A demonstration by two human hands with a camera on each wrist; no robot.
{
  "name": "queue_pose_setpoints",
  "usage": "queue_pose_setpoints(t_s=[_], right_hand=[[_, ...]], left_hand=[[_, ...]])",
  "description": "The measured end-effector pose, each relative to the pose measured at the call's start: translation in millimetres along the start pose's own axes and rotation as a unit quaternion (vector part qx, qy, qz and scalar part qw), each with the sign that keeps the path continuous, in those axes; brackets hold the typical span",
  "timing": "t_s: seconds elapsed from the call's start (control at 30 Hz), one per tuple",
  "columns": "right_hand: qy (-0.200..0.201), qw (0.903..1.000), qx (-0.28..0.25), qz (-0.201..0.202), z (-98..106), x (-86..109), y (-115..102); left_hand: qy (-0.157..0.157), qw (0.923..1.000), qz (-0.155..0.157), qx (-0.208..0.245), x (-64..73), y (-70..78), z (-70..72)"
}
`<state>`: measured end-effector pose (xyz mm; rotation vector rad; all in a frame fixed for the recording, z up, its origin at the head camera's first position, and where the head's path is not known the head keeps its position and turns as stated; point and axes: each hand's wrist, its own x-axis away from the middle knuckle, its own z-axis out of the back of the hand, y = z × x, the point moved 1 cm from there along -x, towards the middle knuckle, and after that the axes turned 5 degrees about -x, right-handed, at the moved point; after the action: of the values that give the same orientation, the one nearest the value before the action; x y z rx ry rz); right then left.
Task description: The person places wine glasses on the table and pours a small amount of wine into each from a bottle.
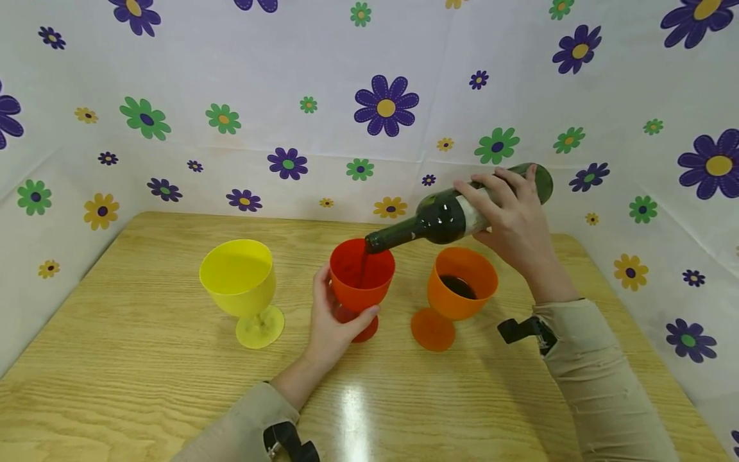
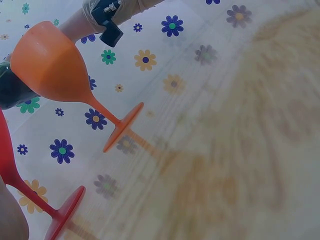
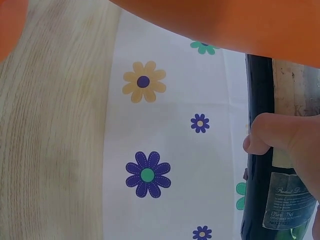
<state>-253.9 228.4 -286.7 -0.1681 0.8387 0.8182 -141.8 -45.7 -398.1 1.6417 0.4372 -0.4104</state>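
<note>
My right hand [image 1: 510, 218] grips a dark green wine bottle [image 1: 441, 217] around its labelled body and holds it tilted, neck down to the left. The bottle's mouth is over the rim of a red goblet [image 1: 362, 298], and a dark stream runs down inside it. Around the red goblet's lower bowl and stem curl the thumb and fingers of my left hand [image 1: 331, 330]; the goblet stands upright on the table. In the right wrist view, the thumb of my right hand [image 3: 290, 142] lies across the bottle [image 3: 260, 150] beside its label.
An orange goblet [image 1: 447, 289] with dark liquid inside stands right of the red one, below the bottle. To the left is a yellow goblet [image 1: 239, 282] with no liquid visible. The wooden table [image 1: 144, 385] meets a flower-patterned cloth [image 1: 323, 58] at the back and sides.
</note>
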Motion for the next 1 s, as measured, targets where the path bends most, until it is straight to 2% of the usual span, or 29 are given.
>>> queue_pose_setpoints(t_s=[0.27,0.4,0.63,0.7,0.9,1.0], right_hand=[[0.007,1.0000,0.002,0.002,0,-1.8,0],[0.005,1.0000,0.005,0.001,0,-1.7,0],[0.008,0.9999,0.009,0.001,1,-1.9,0],[0.008,0.9999,0.012,0.004,2,-2.0,0],[-0.006,0.9996,0.026,0.009,3,-1.1,2],[-0.010,0.9994,0.031,0.010,4,-0.4,2]], left_hand=[[0.004,1.0000,0.004,-0.008,0.1,0.8,-0.1],[0.005,0.9999,-0.004,-0.009,0.0,-0.3,-0.5],[0.006,1.0000,-0.003,0.000,0.4,-26.0,2.8],[0.005,1.0000,-0.005,0.002,0.5,-28.8,3.4],[0.000,0.9999,-0.010,0.002,0.9,-29.5,4.0],[0.000,1.0000,-0.005,-0.002,0.5,-23.2,3.1]])
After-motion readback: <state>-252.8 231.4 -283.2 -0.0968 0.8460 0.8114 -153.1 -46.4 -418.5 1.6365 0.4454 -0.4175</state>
